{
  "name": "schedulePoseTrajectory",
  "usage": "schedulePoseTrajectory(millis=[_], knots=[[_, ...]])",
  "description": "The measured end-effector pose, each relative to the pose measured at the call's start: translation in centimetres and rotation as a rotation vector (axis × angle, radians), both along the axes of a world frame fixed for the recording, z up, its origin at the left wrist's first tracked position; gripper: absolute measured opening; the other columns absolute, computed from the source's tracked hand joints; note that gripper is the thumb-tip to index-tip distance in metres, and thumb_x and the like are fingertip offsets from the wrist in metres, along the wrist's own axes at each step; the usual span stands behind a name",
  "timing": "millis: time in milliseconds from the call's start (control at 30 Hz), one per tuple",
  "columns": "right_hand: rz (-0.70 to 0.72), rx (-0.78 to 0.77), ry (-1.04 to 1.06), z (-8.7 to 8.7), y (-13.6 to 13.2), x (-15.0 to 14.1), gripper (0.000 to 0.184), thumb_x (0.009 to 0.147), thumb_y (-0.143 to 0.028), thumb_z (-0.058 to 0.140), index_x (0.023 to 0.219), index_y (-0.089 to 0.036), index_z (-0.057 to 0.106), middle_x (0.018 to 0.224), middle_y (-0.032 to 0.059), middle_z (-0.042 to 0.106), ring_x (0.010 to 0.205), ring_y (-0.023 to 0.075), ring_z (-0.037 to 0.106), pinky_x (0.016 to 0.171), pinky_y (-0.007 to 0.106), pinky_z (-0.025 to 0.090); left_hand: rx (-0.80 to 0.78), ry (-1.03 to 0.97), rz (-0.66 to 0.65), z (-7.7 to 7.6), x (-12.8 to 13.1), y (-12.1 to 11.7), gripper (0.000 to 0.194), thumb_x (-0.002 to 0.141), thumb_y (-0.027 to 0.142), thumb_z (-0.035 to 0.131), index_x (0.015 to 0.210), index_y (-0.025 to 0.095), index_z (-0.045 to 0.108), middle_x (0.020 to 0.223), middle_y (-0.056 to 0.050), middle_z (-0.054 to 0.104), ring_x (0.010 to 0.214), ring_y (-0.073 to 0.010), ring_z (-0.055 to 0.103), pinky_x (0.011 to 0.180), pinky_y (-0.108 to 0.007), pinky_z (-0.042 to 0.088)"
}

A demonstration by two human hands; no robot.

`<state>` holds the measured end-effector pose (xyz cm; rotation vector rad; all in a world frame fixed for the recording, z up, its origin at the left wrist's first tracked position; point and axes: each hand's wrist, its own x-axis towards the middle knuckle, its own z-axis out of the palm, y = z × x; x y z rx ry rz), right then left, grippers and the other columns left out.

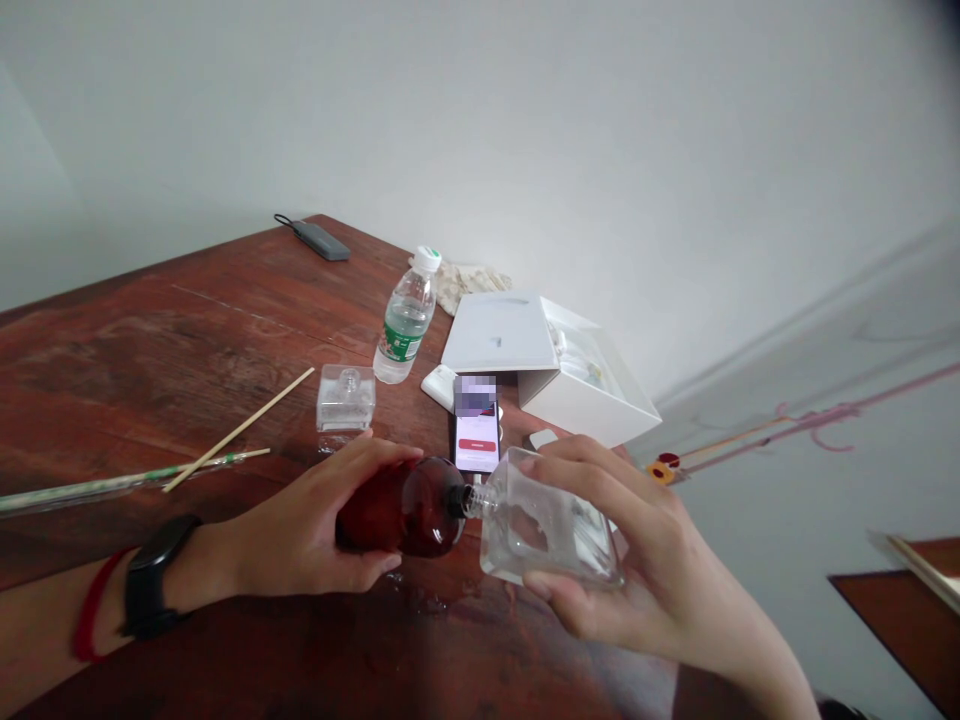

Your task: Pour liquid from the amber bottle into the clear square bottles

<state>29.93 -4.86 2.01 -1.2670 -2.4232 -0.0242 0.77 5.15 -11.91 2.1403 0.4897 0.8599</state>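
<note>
My left hand (322,520) is wrapped round a dark red-brown bottle (409,505), which lies tilted on its side with its black neck pointing right. My right hand (622,530) grips a clear square bottle (529,515), also on its side, its threaded neck facing left. The two necks meet end to end between my hands; whether liquid passes cannot be made out. Behind my left hand stands another small clear square bottle (346,400). A lit phone (477,440) lies just beyond the joined necks. Small wet spots show on the table below the bottles.
On the brown wooden table (225,340) stand a water bottle (406,320) and an open white box (589,395). Chopsticks (240,430), one pair part-wrapped, lie at left. A grey device (321,240) and a patterned cloth (469,285) are near the wall; pink hangers (817,415) hang at right.
</note>
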Motion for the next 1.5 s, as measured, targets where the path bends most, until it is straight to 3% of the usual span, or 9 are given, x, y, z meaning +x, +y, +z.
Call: schedulePoseTrajectory(millis=[133,300,500,767,1000,1500], knots=[[0.015,-0.023,0.018,-0.1,0.0,0.1,0.058,0.089,-0.042,0.083,0.141,-0.028,0.06,0.129,0.0125,0.075,0.134,0.0372,0.069,0.103,0.05,0.064,0.082,0.025,0.037,-0.3,-0.4,0.1,0.086,0.087,0.03,0.083,0.161,0.034,0.038,0.163,-0.013,0.053,0.154,-0.0417,0.051,0.126,-0.06,0.046],[0.007,-0.039,0.025,-0.2,-0.2,0.1,0.062,0.087,-0.038,0.085,0.142,-0.028,0.06,0.131,0.0134,0.073,0.136,0.0388,0.068,0.103,0.05,0.064,0.054,0.006,-0.007,-0.2,-0.3,0.2,0.087,0.09,0.029,0.081,0.162,0.035,0.034,0.167,-0.012,0.049,0.157,-0.039,0.047,0.131,-0.059,0.041],[0.017,-0.055,0.04,-0.2,-0.1,0.1,0.065,0.083,-0.034,0.086,0.142,-0.028,0.059,0.132,0.0128,0.072,0.138,0.0396,0.066,0.104,0.051,0.063,0.023,-0.022,-0.022,-0.1,-0.2,0.2,0.084,0.09,0.03,0.082,0.16,0.035,0.036,0.16,-0.011,0.055,0.145,-0.0367,0.06,0.121,-0.052,0.053],[0.021,-0.063,0.039,-0.1,-0.1,0.0,0.066,0.082,-0.031,0.089,0.141,-0.028,0.06,0.133,0.0133,0.071,0.137,0.0399,0.066,0.105,0.052,0.063,0.074,0.009,-0.004,-1.0,-0.5,0.3,0.091,0.09,0.03,0.082,0.163,0.037,0.029,0.166,-0.012,0.048,0.154,-0.0398,0.049,0.127,-0.057,0.045],[0.028,-0.073,0.061,-0.1,-0.2,0.1,0.069,0.08,-0.028,0.09,0.141,-0.029,0.059,0.132,0.0126,0.071,0.137,0.0402,0.066,0.108,0.054,0.061,-0.002,-0.001,-0.037,-0.1,-0.2,0.1,0.08,0.087,0.026,0.08,0.155,0.036,0.039,0.143,-0.006,0.064,0.126,-0.0308,0.07,0.108,-0.045,0.059],[0.025,-0.082,0.056,0.0,-0.3,0.0,0.069,0.078,-0.025,0.09,0.139,-0.031,0.058,0.128,0.011,0.071,0.133,0.0401,0.068,0.107,0.055,0.061,-0.013,0.0,-0.034,0.1,-0.1,0.0,0.079,0.087,0.023,0.078,0.155,0.034,0.04,0.144,-0.007,0.065,0.126,-0.0306,0.07,0.109,-0.044,0.059]])
